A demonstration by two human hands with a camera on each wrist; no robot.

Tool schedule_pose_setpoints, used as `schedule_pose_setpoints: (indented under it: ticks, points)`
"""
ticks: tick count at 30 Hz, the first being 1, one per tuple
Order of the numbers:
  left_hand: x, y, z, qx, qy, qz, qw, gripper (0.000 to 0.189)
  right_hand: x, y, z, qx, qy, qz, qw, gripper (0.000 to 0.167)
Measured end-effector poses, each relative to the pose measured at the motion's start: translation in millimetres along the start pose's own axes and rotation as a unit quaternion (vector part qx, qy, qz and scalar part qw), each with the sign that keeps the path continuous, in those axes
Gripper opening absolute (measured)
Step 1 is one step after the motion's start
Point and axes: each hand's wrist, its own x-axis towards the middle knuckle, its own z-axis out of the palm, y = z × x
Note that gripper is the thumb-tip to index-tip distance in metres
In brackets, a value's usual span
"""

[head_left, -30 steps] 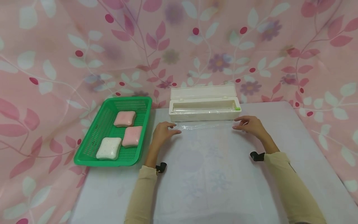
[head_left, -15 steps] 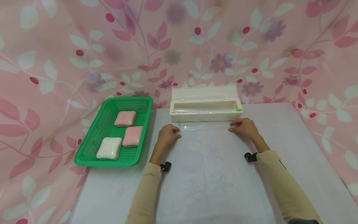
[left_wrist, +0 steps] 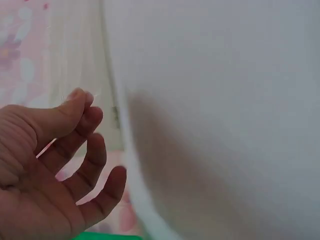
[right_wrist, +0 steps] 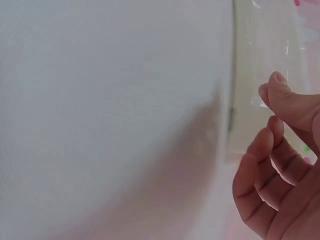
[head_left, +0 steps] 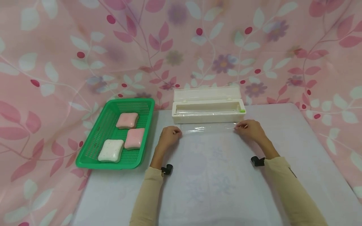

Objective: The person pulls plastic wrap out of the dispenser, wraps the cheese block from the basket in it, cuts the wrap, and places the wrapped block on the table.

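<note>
A strip of clear cling film hangs from the front of a white dispenser box, whose lid stands raised at the back. My left hand pinches the film's left corner between thumb and forefinger; in the left wrist view its other fingers are loosely bent. At the opposite corner, my right hand pinches the film, and the film's edge shows at the fingertips in the right wrist view. A green slider sits at the box's right end.
On the left stands a green plastic basket with two pink soap bars, one near its right side and one farther back, plus a white speckled bar. A white cloth covers the table; a floral curtain hangs behind.
Both hands have moved inward to the film's corners, and their fingers have closed from apart to a pinch on it. The film strip now looks stretched between them.
</note>
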Motion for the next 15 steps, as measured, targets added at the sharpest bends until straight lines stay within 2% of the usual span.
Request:
schedule_pose_setpoints:
  ticks: [5, 10, 13, 15]
  points:
    - [-6.3, 12.8, -30.4, -0.054, -0.014, 0.057, 0.9968, 0.006, -10.9, -27.8, -29.6, -0.006, -0.008, -0.043, 0.999, 0.019]
    - [-13.9, 26.6, -56.4, -0.113, -0.024, 0.103, 0.9879, 0.008, -21.5, -55.5, -57.9, -0.015, 0.018, -0.076, 0.9968, 0.015]
    - [-19.2, 37.9, -67.4, -0.162, -0.011, 0.115, 0.9799, 0.008, -26.0, -69.4, -68.5, -0.019, 0.042, -0.084, 0.9954, 0.015]
    - [-22.3, 46.3, -73.2, -0.177, 0.014, 0.12, 0.9768, 0.008, -27.2, -75.6, -72.2, -0.021, 0.065, -0.09, 0.9936, 0.014]
